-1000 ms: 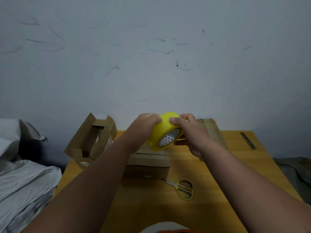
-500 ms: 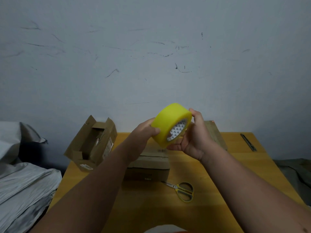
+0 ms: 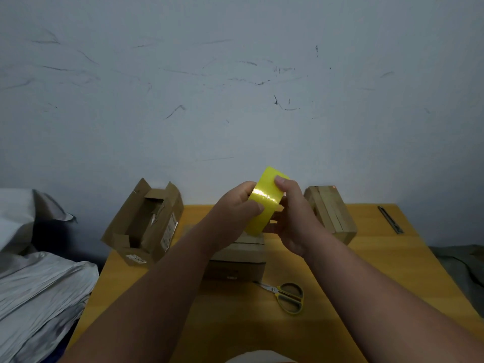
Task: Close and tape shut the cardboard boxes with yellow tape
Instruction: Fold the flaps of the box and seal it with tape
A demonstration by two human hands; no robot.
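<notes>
the yellow tape roll (image 3: 264,203) has been turned since half a second ago: its outer band now faces the camera, held above the closed middle box (image 3: 237,254). left hand (image 3: 233,213) and right hand (image 3: 293,218) both grip it (likely seeking the tape end). the open box (image 3: 146,221) overhangs the counter (image 3: 366,271) edge; there is free room near the scissors (image 3: 286,297).

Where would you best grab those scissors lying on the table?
Probably by the yellow looped handles of the scissors, coming down from above on the near right side. They lie flat on the table, blades shut and pointing away to the left toward the middle box, so the handles are the thick, safe end nearest the right hand.
</notes>
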